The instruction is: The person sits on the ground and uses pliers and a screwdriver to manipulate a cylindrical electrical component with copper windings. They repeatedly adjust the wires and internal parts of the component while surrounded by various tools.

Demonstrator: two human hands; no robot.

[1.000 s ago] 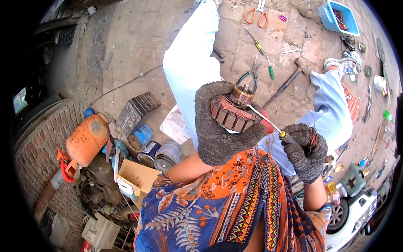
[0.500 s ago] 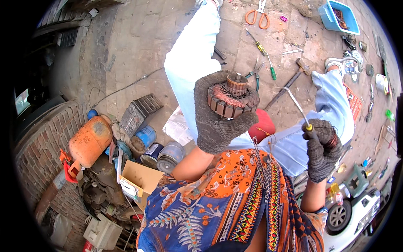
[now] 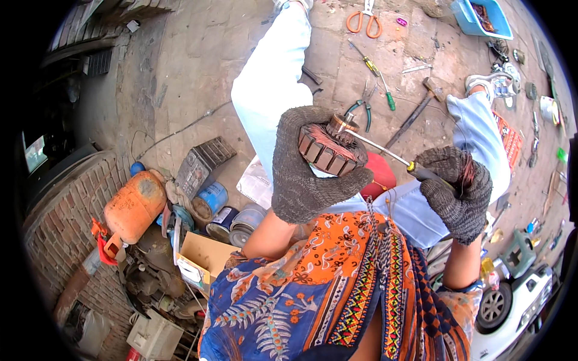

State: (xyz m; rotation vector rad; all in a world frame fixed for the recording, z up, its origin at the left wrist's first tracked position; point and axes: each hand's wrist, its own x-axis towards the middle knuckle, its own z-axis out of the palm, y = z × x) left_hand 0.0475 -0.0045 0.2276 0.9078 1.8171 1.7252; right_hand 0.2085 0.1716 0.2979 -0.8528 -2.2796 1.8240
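My left hand (image 3: 301,180), in a dark knitted glove, is wrapped round a motor armature (image 3: 331,150) with copper windings, a slotted metal core and a copper commutator with a short shaft on top. In my gloved right hand (image 3: 460,195) is a screwdriver (image 3: 385,149) with a dark handle and a yellow collar. Its bent-looking metal shank points left, and the tip meets the windings just beside the commutator. Some copper wire strands (image 3: 468,171) show at the right glove. The tip's exact contact is too small to make out.
On the paved ground ahead lie pliers (image 3: 364,107), two screwdrivers, a hammer (image 3: 428,93) and orange-handled scissors (image 3: 364,24). A blue tub (image 3: 481,21) stands far right. To the left are an orange gas cylinder (image 3: 135,204), paint cans (image 3: 212,198) and a cardboard box (image 3: 208,253).
My right hand has brought the screwdriver left and down, so its tip now touches the armature. The armature has tilted slightly in my left hand.
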